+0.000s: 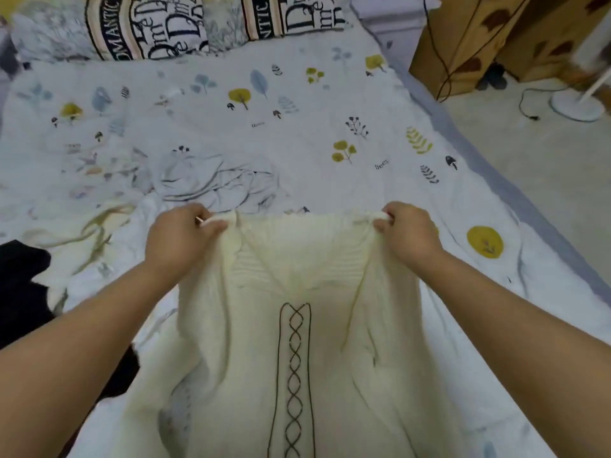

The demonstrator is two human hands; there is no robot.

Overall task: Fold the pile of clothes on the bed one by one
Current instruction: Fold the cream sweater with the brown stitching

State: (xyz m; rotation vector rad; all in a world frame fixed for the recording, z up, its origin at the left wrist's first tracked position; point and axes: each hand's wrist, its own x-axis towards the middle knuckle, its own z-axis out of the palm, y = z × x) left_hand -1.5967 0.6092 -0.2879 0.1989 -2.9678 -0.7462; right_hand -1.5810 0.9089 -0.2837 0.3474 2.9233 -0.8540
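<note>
So the person had a cream knit top [297,342] stretched out over the near part of the bed [231,133], held up by its top edge with both arms reaching forward. The left hand [180,239] was pinching the left corner of that edge, fingers curled tight around a bunched bit of the knit. The right hand [408,234] did the same on the right corner, fingers curled in and gripping the fabric. A dark criss-cross lacing line [295,375] ran down the middle of the top, which hung toward the camera. Off to the left edge sat a black garment [23,285] on the bedspread, with a pale printed one [211,180] crumpled just beyond the hands. Lettered pillows [158,28] were at the head of the bed, and a white fan base [577,105] stood on the floor at right.
</note>
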